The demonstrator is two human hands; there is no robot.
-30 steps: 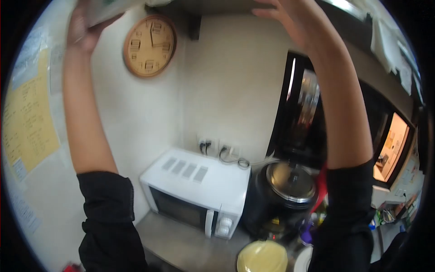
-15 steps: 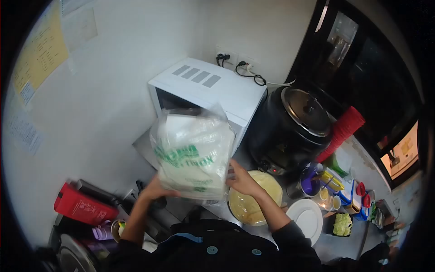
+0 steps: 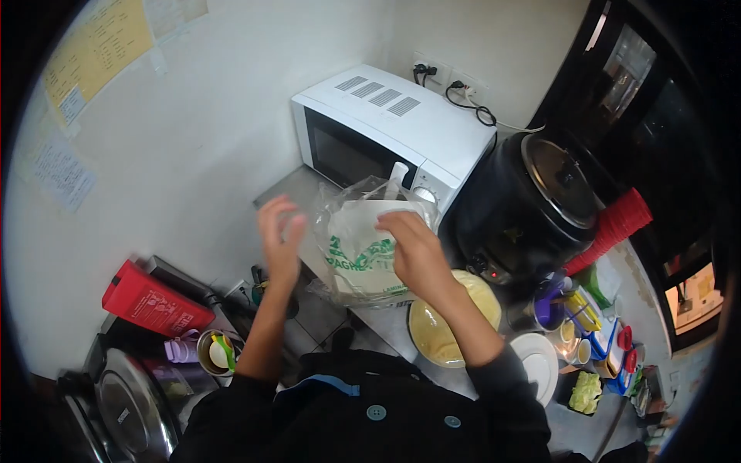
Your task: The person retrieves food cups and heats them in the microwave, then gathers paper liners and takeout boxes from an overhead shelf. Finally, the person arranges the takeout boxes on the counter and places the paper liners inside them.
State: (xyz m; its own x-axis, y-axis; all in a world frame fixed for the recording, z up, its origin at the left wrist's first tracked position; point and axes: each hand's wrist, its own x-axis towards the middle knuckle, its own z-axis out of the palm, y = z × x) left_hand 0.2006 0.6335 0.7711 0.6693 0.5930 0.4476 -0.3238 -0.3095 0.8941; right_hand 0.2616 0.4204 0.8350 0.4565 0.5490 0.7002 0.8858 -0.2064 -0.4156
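A clear plastic bag of white boxes or sheets with green print [image 3: 363, 251] rests on the steel counter in front of the white microwave [image 3: 394, 127]. My left hand [image 3: 279, 235] is raised just left of the bag, fingers apart and somewhat blurred, holding nothing. Over the bag's right side is my right hand [image 3: 417, 251], its fingers bent and loosely spread, with nothing seen in them. Below that hand, a round container with a pale yellow content under plastic [image 3: 440, 339] is partly covered by my right forearm.
A black round cooker [image 3: 525, 208] stands right of the microwave, beside a red stack [image 3: 617, 228]. White plates [image 3: 536, 366], purple-handled utensils [image 3: 548, 309] and lettuce [image 3: 585, 392] lie at the right. Lower left are a red packet [image 3: 154, 301] and metal lids [image 3: 127, 413].
My hands came down from overhead with the bag, which now rests on the counter. Both hands have let go of it, and the view has tilted downward.
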